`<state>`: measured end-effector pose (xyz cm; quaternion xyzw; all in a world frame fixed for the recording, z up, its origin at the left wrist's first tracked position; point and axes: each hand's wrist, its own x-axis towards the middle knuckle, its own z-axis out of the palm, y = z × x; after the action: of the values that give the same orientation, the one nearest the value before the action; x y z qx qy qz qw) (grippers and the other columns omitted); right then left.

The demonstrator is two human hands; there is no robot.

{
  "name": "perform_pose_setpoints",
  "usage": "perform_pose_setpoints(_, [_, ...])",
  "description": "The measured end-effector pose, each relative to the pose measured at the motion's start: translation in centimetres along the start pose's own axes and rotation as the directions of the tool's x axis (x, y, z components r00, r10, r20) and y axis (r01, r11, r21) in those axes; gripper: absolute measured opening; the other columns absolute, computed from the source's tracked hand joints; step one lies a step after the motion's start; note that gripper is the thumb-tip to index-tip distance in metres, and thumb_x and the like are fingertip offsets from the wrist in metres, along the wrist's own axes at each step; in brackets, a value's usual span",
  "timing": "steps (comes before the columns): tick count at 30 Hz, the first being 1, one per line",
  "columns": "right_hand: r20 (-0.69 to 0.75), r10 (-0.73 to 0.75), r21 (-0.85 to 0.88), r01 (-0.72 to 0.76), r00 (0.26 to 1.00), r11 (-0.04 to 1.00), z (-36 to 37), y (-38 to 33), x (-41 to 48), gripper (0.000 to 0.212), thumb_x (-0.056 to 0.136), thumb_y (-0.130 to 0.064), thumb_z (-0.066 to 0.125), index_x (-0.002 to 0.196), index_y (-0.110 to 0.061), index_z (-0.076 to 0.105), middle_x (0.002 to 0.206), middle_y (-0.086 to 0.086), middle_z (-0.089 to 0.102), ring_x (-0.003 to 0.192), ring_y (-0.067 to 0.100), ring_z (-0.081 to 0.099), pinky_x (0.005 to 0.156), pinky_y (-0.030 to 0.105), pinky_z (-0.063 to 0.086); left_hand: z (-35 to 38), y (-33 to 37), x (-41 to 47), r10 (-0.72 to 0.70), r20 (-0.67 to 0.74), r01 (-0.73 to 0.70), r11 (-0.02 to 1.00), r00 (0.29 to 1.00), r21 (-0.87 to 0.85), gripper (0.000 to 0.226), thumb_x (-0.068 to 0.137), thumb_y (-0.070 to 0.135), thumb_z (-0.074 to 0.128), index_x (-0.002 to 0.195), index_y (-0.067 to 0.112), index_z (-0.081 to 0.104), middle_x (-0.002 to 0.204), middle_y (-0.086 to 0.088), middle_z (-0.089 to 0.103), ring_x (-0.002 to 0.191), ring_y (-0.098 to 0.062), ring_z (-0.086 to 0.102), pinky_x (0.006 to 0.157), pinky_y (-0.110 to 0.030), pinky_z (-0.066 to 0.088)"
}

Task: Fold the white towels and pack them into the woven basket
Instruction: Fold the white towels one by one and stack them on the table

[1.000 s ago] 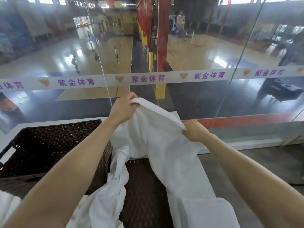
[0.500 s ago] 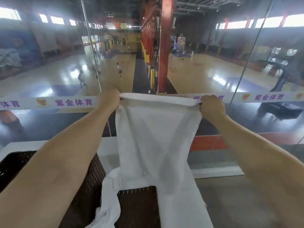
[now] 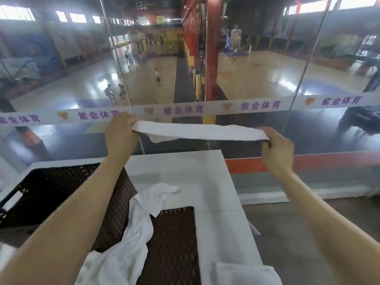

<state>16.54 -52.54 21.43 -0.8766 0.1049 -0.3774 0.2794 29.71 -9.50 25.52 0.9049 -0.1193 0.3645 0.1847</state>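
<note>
Woven basket [image 3: 61, 192], dark brown, standing at the left edge of the white table [image 3: 207, 173], its open top partly hidden by the left forearm. Left hand [image 3: 121, 131], raised above the far edge of the table, fingers curled tightly round the left end of a white towel [image 3: 201, 131]. The towel is held in the air as a narrow horizontal band, clear of the table, with one loose corner hanging below it near the left hand. A second, crumpled towel [image 3: 141, 214] lies just beside the basket's right wall and trails toward the near edge over a dark woven panel [image 3: 174, 243] lying flat on the table. Right hand [image 3: 277, 151], pinching the right end of the raised towel. Folded towel [image 3: 242, 272] at the near right corner. Behind, a glass wall bearing a printed strip [image 3: 257, 104].
</note>
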Motion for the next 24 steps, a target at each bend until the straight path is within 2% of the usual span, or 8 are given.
perform_pose_setpoints(2, [0.188,0.072,-0.046,-0.064,0.979,0.997,1.5,4.5,-6.8,0.058,0.087,0.013,0.055,0.129,-0.021,0.076,0.109,0.0,0.081,0.092,0.025,0.074,0.079,0.033,0.053,2.3,-1.7,-8.5,-0.017,0.152,0.011,0.999,0.988,0.042,0.019,0.084,0.011,0.063,0.089,0.017,0.08,0.09,-0.008,0.076,0.085,-0.038,0.07,0.068,-0.044,0.056])
perform_pose_setpoints(4, [0.433,0.162,-0.127,-0.118,0.887,0.985,2.5,8.5,-12.7,0.062,0.084,0.012,0.054,0.128,-0.024,0.078,0.119,-0.002,0.081,0.107,0.029,0.075,0.085,0.037,0.056,4.9,-3.3,-17.2,-0.113,0.37,0.092,0.993,0.922,0.075,0.019,0.088,0.017,0.064,0.082,0.028,0.078,0.084,-0.004,0.079,0.077,-0.033,0.073,0.066,-0.042,0.059])
perform_pose_setpoints(8, [0.75,0.172,-0.101,-0.146,0.638,0.984,2.9,13.0,-20.8,0.035,0.077,-0.017,0.05,0.083,-0.037,0.078,0.072,-0.03,0.07,0.078,0.027,0.066,0.071,0.023,0.048,8.8,-5.9,-30.5,-0.257,0.641,0.268,0.96,0.723,0.082,0.032,0.092,0.009,0.065,0.072,0.034,0.068,0.073,0.007,0.072,0.064,-0.016,0.064,0.058,-0.038,0.054])
perform_pose_setpoints(12, [0.835,0.232,-0.168,-0.17,0.499,0.971,3.2,16.7,-24.6,0.027,0.099,-0.011,0.066,0.099,-0.032,0.083,0.09,-0.034,0.073,0.122,0.026,0.066,0.079,0.013,0.043,8.7,-6.2,-36.8,-0.293,0.764,0.377,0.923,0.575,0.07,0.034,0.091,0.005,0.073,0.076,0.035,0.077,0.078,0.013,0.075,0.073,-0.008,0.068,0.062,-0.026,0.047])
perform_pose_setpoints(15, [0.845,0.29,-0.205,-0.228,0.449,0.952,2.9,16.4,-23.7,0.027,0.099,-0.014,0.068,0.085,-0.036,0.078,0.077,-0.039,0.069,0.105,0.014,0.068,0.068,0.008,0.044,7.2,-7.0,-35.6,-0.297,0.841,0.515,0.857,0.452,0.026,0.014,0.089,0.02,0.079,0.079,0.028,0.083,0.077,0.012,0.077,0.077,-0.011,0.072,0.071,-0.036,0.056])
perform_pose_setpoints(19, [0.817,0.366,-0.189,-0.391,0.447,0.901,3.4,16.2,-21.0,0.02,0.101,-0.011,0.064,0.09,-0.001,0.077,0.075,-0.019,0.075,0.099,0.007,0.062,0.069,0.019,0.048,5.1,-6.6,-30.7,-0.207,0.906,0.57,0.82,0.369,-0.045,0.038,0.083,0.051,0.066,0.059,0.022,0.057,0.058,0.008,0.054,0.059,-0.012,0.052,0.059,-0.034,0.043])
perform_pose_setpoints(21, [0.83,0.391,-0.194,-0.451,0.397,0.871,3.5,15.7,-19.0,0.018,0.1,-0.014,0.068,0.095,0.001,0.077,0.083,-0.005,0.077,0.085,0.016,0.071,0.066,0.026,0.051,4.9,-6.3,-28.3,-0.226,0.934,0.628,0.778,0.276,0.002,0.042,0.098,0.047,0.075,0.077,0.011,0.068,0.073,0.003,0.065,0.07,-0.018,0.065,0.062,-0.035,0.056])
perform_pose_setpoints(24, [0.904,0.386,-0.284,-0.416,0.185,0.864,3.3,14.7,-15.4,0.013,0.102,-0.016,0.069,0.105,-0.006,0.077,0.098,0.006,0.08,0.079,0.015,0.073,0.068,0.023,0.056,5.5,-6.0,-24.7,-0.254,0.966,0.651,0.742,0.053,0.159,0.041,0.096,0.046,0.081,0.114,0.01,0.072,0.109,-0.008,0.079,0.095,-0.025,0.079,0.073,-0.035,0.066])
